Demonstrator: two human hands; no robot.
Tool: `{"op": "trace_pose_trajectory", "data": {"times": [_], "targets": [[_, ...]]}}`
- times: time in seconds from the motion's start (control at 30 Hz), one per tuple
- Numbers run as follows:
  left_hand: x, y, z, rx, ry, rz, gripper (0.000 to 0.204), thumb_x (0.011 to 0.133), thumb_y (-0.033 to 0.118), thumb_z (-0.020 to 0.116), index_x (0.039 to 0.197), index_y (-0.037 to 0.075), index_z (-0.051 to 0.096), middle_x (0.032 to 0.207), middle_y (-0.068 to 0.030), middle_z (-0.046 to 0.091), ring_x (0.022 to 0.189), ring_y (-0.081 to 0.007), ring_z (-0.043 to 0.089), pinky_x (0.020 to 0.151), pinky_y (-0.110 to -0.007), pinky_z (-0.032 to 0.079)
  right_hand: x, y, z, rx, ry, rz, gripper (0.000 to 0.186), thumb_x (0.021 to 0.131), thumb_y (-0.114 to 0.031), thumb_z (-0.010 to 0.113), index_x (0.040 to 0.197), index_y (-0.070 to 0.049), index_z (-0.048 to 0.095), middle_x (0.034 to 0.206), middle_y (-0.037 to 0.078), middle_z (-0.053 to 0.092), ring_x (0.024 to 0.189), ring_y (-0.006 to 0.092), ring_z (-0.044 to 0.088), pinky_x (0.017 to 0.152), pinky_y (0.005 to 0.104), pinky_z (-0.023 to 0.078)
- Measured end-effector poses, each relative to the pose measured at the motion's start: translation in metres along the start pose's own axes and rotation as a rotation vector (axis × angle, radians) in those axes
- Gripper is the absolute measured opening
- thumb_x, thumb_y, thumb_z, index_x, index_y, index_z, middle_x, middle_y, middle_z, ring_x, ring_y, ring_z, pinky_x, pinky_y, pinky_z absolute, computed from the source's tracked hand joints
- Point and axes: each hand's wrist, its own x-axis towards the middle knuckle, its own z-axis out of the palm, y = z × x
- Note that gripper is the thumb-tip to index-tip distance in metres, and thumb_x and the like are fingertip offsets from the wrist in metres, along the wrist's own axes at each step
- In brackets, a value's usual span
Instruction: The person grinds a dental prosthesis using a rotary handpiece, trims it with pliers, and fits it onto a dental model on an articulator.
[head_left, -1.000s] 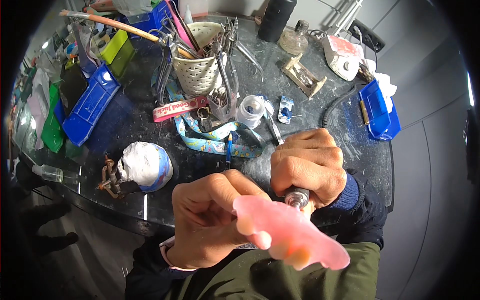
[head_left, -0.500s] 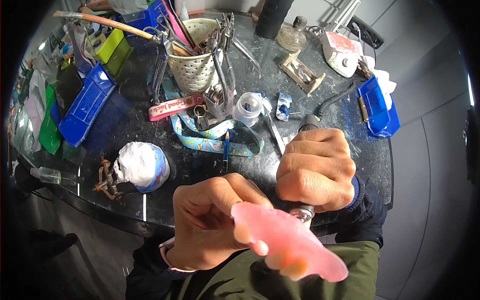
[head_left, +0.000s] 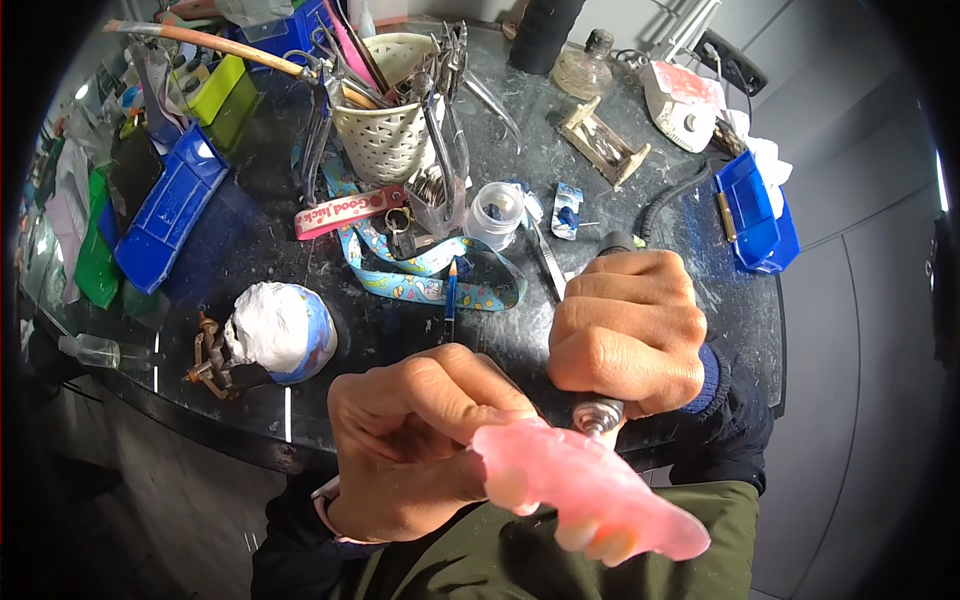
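A pink partial denture with several cream teeth along its lower edge is pinched between the thumb and fingers of my left hand. My right hand is wrapped round a rotary handpiece, whose metal collar and nose come out below the fist. The nose points at the denture's upper edge; its tip is hidden, so I cannot tell whether it touches. A dark cord curves away behind the fist. Left of my left hand sits a white plaster mass in a blue-patterned ring, beside a small brass-coloured articulator.
Behind my hands lie a blue lanyard, a blue pencil and a clear cup. Farther back stands a cream basket of pliers and tools. Blue bins flank the left; another blue bin is at right.
The denture has tilted and shifted slightly right in my left hand, showing less of its teeth. The handpiece nose has turned, with more of its metal end in sight.
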Motion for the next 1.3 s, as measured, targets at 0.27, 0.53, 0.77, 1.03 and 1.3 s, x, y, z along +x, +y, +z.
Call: {"op": "trace_pose_trajectory", "data": {"times": [0.27,0.53,0.77,1.03,1.3], "targets": [[-0.001,-0.002,0.008,-0.035,0.066,0.036,0.019,0.068,-0.004,0.073,0.082,-0.002,0.060,0.085,-0.0188,0.062,0.073,-0.0176,0.062,0.064,-0.028,0.051,0.004,-0.006,-0.007,-0.155,-0.049,0.035,0.020,0.057,-0.021,0.057,0.061,-0.004,0.047,0.055,0.004,0.046,0.042,0.0154,0.046,0.038,0.0255,0.033],[-0.001,0.003,0.007,0.022,0.069,-0.011,0.020,0.067,-0.004,0.074,0.080,-0.001,0.059,0.084,-0.0177,0.062,0.073,-0.0182,0.063,0.064,-0.029,0.052,0.000,-0.003,-0.007,-0.178,-0.027,-0.038,0.020,0.057,-0.021,0.057,0.062,-0.004,0.047,0.055,0.004,0.046,0.043,0.0150,0.047,0.039,0.0255,0.034],[-0.005,0.008,0.008,0.086,0.117,-0.123,0.022,0.066,-0.004,0.074,0.079,-0.001,0.058,0.083,-0.0167,0.061,0.072,-0.0188,0.063,0.063,-0.030,0.053,0.003,-0.007,-0.008,-0.184,-0.048,0.019,0.018,0.059,-0.020,0.057,0.062,-0.005,0.048,0.056,0.003,0.047,0.044,0.0151,0.048,0.039,0.0250,0.036],[0.000,0.000,0.003,0.067,-0.013,0.026,0.016,0.077,0.003,0.067,0.086,0.002,0.054,0.085,-0.0179,0.061,0.074,-0.0204,0.063,0.069,-0.037,0.055,0.005,-0.010,-0.005,-0.043,-0.080,0.136,0.034,0.080,-0.037,0.059,0.065,-0.007,0.050,0.057,0.002,0.047,0.044,0.0173,0.050,0.039,0.0278,0.035],[0.000,-0.001,0.000,0.033,-0.008,0.008,0.014,0.078,0.002,0.065,0.083,0.001,0.052,0.083,-0.0176,0.060,0.073,-0.0215,0.063,0.065,-0.036,0.055,0.003,-0.008,0.002,0.051,-0.005,0.121,0.039,0.075,-0.041,0.062,0.063,-0.006,0.048,0.055,0.002,0.044,0.042,0.0162,0.048,0.038,0.0278,0.033]]}}
